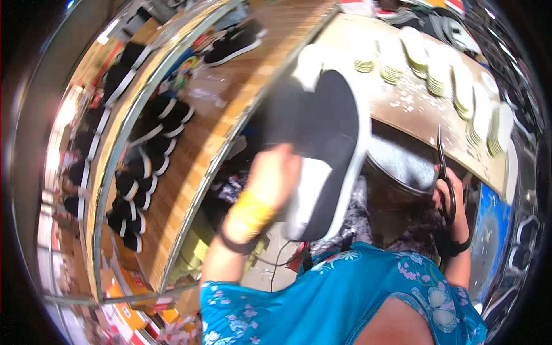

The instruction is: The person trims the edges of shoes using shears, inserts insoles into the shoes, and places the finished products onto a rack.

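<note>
Fingers of the left hand (275, 175), blurred, appear closed on the left side of a black shoe (332, 118); it lies rightward, long axis pointing away from the body. Right hand (455, 195), well apart, grips scissors (441, 148), blades away. Beyond: table (344, 34), pale sole-shaped stacks (415, 47).

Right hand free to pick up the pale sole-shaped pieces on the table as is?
Probably not cleanly: the right hand holds scissors. Otherwise the way to the stacks of pale sole-shaped pieces looks fairly open, with only the edge of the table between.
</note>
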A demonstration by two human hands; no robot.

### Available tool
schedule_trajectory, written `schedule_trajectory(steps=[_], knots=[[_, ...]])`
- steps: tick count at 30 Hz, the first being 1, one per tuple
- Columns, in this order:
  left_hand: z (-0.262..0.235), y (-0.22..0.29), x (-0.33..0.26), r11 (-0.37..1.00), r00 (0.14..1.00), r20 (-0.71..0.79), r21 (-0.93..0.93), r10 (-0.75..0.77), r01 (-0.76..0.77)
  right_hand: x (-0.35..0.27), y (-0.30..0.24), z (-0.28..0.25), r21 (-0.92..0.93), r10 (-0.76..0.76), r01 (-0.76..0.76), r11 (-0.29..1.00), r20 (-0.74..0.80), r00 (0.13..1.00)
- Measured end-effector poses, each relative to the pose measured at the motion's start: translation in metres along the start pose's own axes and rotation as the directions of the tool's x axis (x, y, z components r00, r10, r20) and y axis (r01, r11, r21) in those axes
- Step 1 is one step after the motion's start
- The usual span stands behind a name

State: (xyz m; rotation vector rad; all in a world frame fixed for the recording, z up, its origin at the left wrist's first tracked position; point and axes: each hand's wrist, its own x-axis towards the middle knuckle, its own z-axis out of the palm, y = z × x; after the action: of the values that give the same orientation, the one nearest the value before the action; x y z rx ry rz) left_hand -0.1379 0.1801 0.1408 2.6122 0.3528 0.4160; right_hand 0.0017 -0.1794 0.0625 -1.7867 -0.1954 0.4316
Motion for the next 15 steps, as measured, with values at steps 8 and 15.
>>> schedule_trajectory(steps=[8,15], knots=[[-0.166,-0.157,-0.162,0.729,0.837,-0.318,0.416,-0.445,0.545,0.043,-0.005,0.055,-0.200,0.100,-0.057,0.978,0.210,0.973],[-0.079,-0.277,-0.081,0.853,0.932,-0.061,0.385,-0.357,0.352,0.067,-0.026,0.093,-0.322,-0.182,0.333,0.886,0.419,0.890]])
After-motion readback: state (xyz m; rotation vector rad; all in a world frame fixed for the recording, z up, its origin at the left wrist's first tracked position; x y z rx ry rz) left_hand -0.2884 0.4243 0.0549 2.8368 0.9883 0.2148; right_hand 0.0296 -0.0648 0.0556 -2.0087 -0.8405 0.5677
